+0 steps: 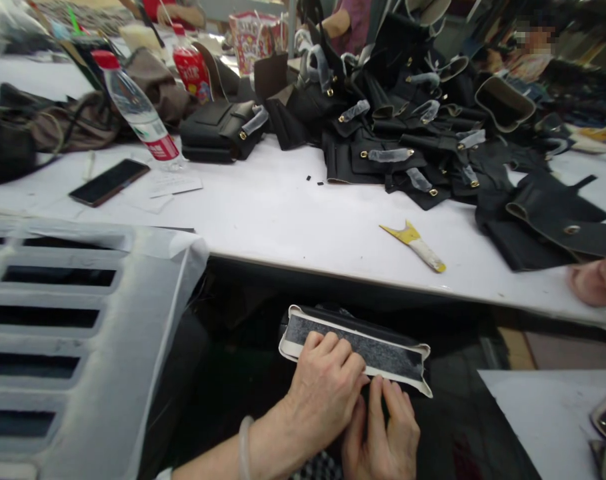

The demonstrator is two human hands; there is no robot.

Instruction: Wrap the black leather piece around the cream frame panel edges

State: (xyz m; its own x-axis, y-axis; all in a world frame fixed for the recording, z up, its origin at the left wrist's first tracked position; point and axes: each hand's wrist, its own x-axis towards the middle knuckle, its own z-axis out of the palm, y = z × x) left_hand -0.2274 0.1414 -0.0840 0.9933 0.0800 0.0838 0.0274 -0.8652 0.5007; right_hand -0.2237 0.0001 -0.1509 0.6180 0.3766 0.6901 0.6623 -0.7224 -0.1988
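Observation:
Below the table edge, both hands hold a black bag part [383, 353] with a grey felt face and a cream border. My left hand [323, 390] lies over its near left side, fingers curled and pressing on the felt. My right hand [383, 433] sits just beside it, fingers closed and pinching the near cream edge. A pale bangle is on my left wrist.
On the white table [283, 213] lie a yellow-tipped scraper tool [415, 245], a dark phone [109, 182], a water bottle [137, 113] and a heap of black bag pieces [407, 133]. A grey slotted rack [57, 320] stands at left. Another person sits at the far side.

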